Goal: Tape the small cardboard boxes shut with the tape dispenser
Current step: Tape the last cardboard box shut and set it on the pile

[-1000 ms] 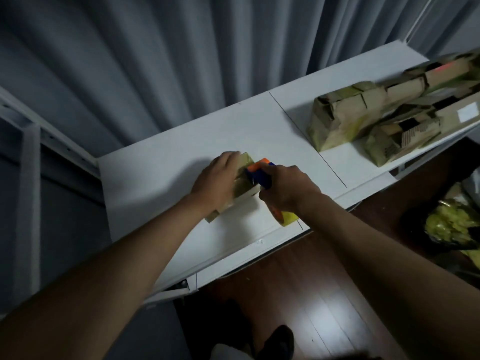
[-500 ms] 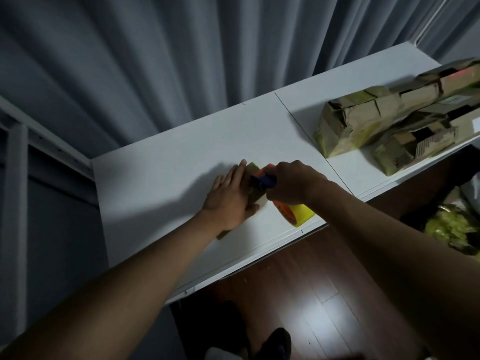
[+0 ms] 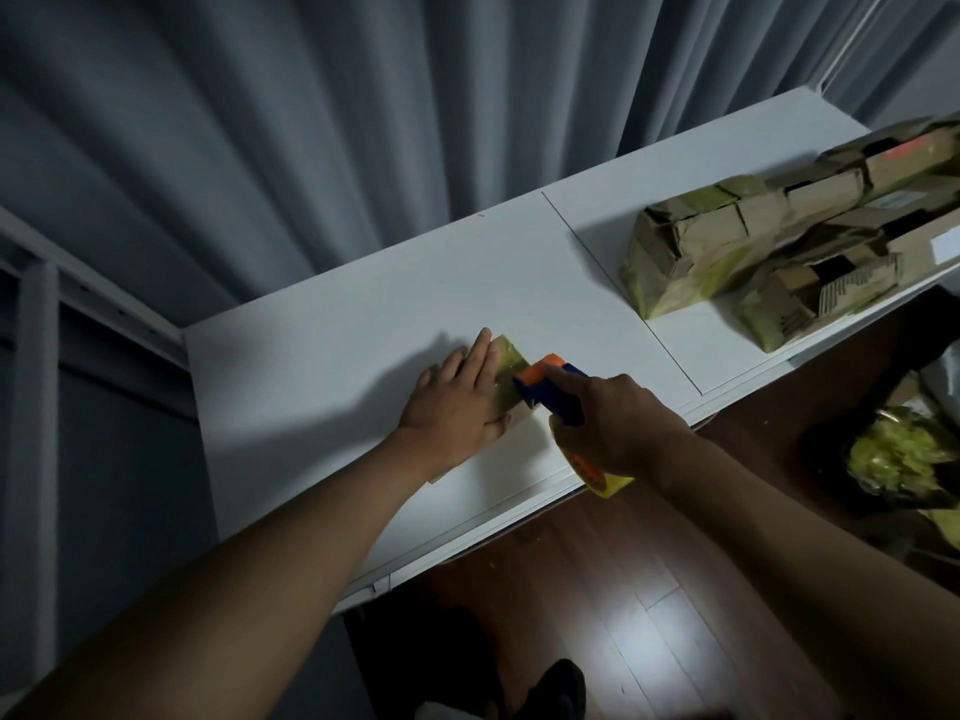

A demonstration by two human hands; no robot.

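Two hands meet over one small cardboard box (image 3: 506,363) near the front edge of the white bench (image 3: 322,376). The left hand (image 3: 457,407) lies flat on the box with straight fingers, pressing it down and hiding most of its top; only the far corner, glossy with yellowish tape, and a strip of the near side show. The right hand (image 3: 610,423) is curled around the handle of the tape dispenser (image 3: 553,392), whose orange and blue head touches the box's right end. Fingers cover much of the dispenser, and its yellow tape roll (image 3: 605,478) peeks out below the palm, past the bench edge. Whether the tape strip is already cut cannot be made out in the dim light.

Farther right, across a seam in the bench, lies a pile of cardboard boxes (image 3: 769,241), several with open flaps and yellowish tape; the frame edge cuts the pile off. Grey curtains (image 3: 363,122) hang behind the bench. Below, a dark wooden floor (image 3: 649,589) shows a light reflection, and a dark shoe (image 3: 558,691) is partly visible. A crumpled yellow-green heap (image 3: 904,459) at the right is too dark to identify.
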